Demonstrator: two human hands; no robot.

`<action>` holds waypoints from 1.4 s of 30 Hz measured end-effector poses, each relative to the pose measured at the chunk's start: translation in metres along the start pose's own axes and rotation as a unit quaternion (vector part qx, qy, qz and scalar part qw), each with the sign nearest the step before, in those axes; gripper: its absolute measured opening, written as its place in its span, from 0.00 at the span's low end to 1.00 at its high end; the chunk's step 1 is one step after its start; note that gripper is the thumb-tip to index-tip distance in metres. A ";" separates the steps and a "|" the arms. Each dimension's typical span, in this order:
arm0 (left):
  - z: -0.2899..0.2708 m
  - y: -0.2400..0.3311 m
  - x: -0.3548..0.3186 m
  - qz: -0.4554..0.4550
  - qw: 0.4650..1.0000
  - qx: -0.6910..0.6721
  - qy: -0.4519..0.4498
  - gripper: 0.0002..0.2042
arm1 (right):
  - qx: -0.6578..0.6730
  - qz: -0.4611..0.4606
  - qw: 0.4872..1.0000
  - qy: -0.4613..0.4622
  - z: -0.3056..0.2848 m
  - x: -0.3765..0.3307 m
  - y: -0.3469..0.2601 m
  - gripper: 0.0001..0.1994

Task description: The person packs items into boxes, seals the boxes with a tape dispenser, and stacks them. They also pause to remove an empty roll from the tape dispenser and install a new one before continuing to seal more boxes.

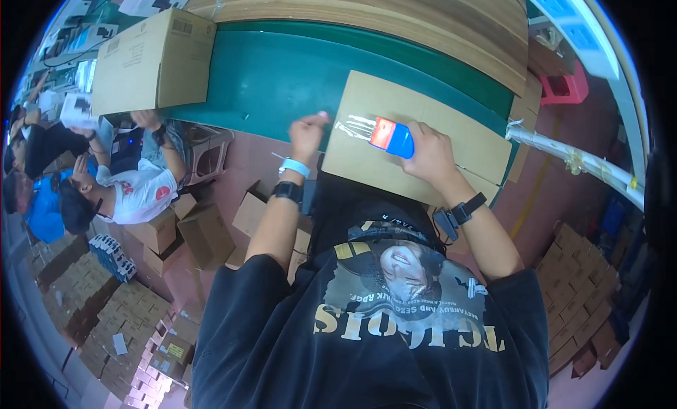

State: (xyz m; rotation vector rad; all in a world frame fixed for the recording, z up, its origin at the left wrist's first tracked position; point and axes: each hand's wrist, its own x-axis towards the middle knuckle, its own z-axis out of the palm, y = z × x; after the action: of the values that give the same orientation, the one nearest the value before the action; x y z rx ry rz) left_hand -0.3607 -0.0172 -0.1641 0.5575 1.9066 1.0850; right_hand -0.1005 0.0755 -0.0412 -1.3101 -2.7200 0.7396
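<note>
A closed cardboard box (416, 102) lies in front of me on the green work table (275, 70). My right hand (431, 154) is wrapped round a blue and orange tape dispenser (400, 141), which rests on or just above the box's top toward its left side. Shiny clear tape (356, 126) shows on the cardboard at the dispenser's left end. Just off the box's left edge, my left hand (306, 137) is curled closed, thumb side up. Whether anything is in its fingers cannot be made out.
A large carton (159, 60) stands on the table at the left, with a co-worker's hand (147, 120) at its lower edge. Wooden boards (367, 5) run along the far side. A white pole (564, 159) juts in at the right. Stacked cartons (575, 289) lie on the floor.
</note>
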 end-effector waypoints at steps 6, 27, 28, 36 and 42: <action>0.017 -0.070 0.027 -0.172 0.985 0.002 -0.032 0.12 | 0.017 -0.009 1.000 0.020 0.000 0.004 -0.001 0.22; 0.032 0.114 -0.051 0.070 0.904 0.348 -0.239 0.51 | -0.001 -0.126 0.991 -0.045 -0.014 -0.013 0.033 0.35; 0.037 0.116 -0.057 0.199 0.852 0.448 -0.183 0.50 | 0.007 -0.121 0.992 -0.040 -0.023 -0.029 0.051 0.35; 0.198 0.127 -0.128 0.409 0.704 0.500 -0.295 0.44 | -0.017 0.014 0.997 -0.069 -0.134 -0.234 0.273 0.27; 0.292 0.119 -0.168 0.485 0.624 0.538 -0.294 0.47 | 0.019 0.040 0.997 -0.065 -0.134 -0.251 0.300 0.26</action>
State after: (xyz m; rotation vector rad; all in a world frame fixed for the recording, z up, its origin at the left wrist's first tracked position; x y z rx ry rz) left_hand -0.0278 0.0640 -0.0628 2.4716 1.3616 0.0045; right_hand 0.3102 0.1019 -0.0086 -1.4187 -2.7503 0.9093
